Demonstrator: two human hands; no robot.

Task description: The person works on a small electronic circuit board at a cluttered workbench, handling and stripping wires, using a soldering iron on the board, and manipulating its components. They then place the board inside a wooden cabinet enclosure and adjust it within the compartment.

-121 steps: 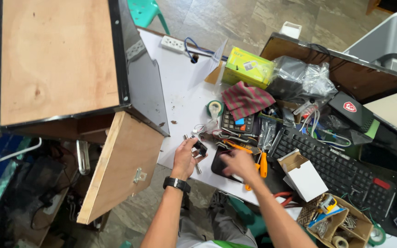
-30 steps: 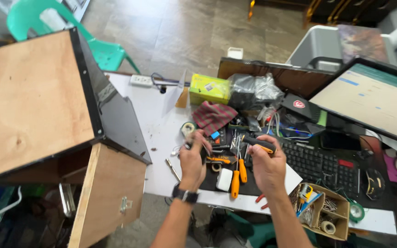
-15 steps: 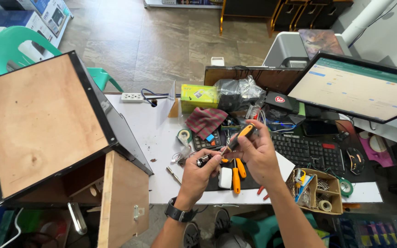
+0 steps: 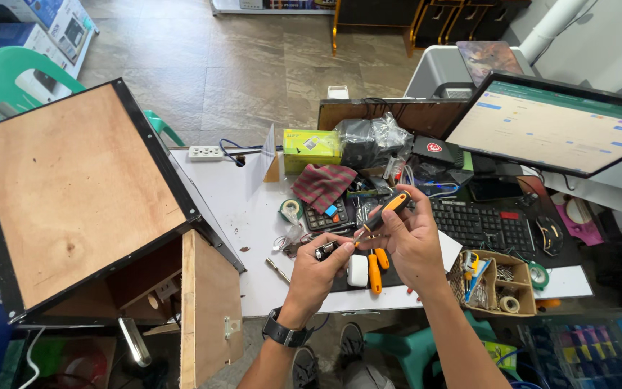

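While the left hand (image 4: 319,268) pinches a small dark part (image 4: 325,251) above the near edge of the white table (image 4: 250,216), the right hand (image 4: 413,241) is closed around a screwdriver (image 4: 381,214) with an orange and black handle. The tip meets the part; the handle rises up and to the right, so the long axis runs diagonally, tip pointing down-left toward the left hand. To do this well, the tip likely needs to stay seated square and the part held firm, or it may slip. Just below lie orange-handled pliers (image 4: 373,268). Farther back sit a black keyboard (image 4: 478,223), a checked cloth (image 4: 324,184), a yellow box (image 4: 311,149) and a monitor (image 4: 552,126). A wooden cabinet (image 4: 73,194) stands left.
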